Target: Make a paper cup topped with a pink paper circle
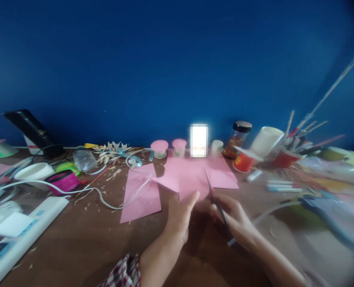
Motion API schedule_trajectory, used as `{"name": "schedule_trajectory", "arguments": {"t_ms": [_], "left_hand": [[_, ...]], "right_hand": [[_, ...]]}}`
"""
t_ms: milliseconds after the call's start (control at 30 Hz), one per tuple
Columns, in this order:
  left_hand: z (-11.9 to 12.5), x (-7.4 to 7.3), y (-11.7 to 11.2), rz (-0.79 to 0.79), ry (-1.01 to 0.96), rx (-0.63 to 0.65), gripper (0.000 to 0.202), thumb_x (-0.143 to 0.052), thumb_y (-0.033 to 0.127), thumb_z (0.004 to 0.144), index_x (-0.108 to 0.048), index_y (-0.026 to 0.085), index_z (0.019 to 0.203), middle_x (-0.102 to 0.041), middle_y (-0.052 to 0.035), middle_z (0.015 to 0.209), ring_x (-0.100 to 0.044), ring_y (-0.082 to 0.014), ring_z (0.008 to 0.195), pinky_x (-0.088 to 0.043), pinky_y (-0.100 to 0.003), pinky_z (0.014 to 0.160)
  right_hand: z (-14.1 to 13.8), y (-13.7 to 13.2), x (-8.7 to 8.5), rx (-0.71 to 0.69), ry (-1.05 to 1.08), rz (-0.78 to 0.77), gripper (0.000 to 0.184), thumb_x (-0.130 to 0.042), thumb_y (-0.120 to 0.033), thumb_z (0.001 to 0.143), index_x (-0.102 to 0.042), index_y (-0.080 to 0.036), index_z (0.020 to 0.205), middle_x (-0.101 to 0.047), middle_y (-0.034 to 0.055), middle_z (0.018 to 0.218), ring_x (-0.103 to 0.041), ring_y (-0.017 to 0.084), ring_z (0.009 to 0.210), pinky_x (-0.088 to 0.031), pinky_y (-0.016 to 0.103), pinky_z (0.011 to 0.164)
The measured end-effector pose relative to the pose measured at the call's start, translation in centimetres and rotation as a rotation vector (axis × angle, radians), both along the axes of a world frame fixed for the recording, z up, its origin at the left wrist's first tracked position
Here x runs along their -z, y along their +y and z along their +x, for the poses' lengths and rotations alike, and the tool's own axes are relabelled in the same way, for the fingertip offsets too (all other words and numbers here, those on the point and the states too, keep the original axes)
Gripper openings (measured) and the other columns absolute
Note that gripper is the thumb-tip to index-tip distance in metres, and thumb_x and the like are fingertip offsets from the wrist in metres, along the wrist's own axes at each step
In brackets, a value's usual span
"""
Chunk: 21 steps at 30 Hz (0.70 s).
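Note:
My left hand [179, 217] pinches the near edge of a pink paper sheet [191, 179] and holds it up over the brown table [84, 243]. My right hand [235, 219] is closed round dark scissors [214, 193], whose blades point up and away into the pink paper. More pink sheets [141, 195] lie flat on the table just left of and behind the held one. A checked sleeve shows at my left forearm.
A white cable [75, 191] loops across the left side. Pink-lidded pots [159, 148], a dark-lidded jar [238, 139], red paper cups [243, 161], a white cup [265, 141] and pens stand along the blue wall. A magenta roll [63, 180] and scraps lie left.

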<state>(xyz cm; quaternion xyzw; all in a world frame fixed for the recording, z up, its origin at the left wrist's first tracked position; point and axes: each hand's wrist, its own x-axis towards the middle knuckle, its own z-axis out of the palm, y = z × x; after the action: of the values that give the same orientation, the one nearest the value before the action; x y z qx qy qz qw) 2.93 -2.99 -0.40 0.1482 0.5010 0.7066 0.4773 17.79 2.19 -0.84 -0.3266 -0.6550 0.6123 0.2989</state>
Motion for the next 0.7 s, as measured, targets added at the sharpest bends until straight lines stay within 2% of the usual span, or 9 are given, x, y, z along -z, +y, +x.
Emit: {"name": "schedule_trajectory", "arguments": {"t_ms": [367,700], "left_hand": [[0.02,0.18,0.07,-0.047,0.003,-0.007,0.05,-0.085,0.034,0.06,-0.067,0.011,0.101,-0.075,-0.013,0.091,-0.071,-0.027,0.086,-0.057,-0.038,0.078],[0.08,0.1,0.05,-0.05,-0.046,-0.027,0.056,-0.087,0.032,0.059,-0.065,0.013,0.107,-0.075,-0.0119,0.091,-0.072,-0.0269,0.084,-0.058,-0.04,0.079]], "right_hand": [[0.05,-0.01,-0.52,0.005,-0.025,0.011,0.047,-0.069,-0.049,0.081,-0.063,-0.011,0.108,-0.055,-0.0012,0.067,-0.048,0.012,0.058,-0.04,0.024,0.054],[-0.12,-0.19,-0.59,-0.005,-0.014,-0.009,0.05,-0.069,-0.052,0.081,-0.062,-0.011,0.108,-0.053,-0.0021,0.065,-0.045,0.011,0.056,-0.037,0.023,0.052]]}}
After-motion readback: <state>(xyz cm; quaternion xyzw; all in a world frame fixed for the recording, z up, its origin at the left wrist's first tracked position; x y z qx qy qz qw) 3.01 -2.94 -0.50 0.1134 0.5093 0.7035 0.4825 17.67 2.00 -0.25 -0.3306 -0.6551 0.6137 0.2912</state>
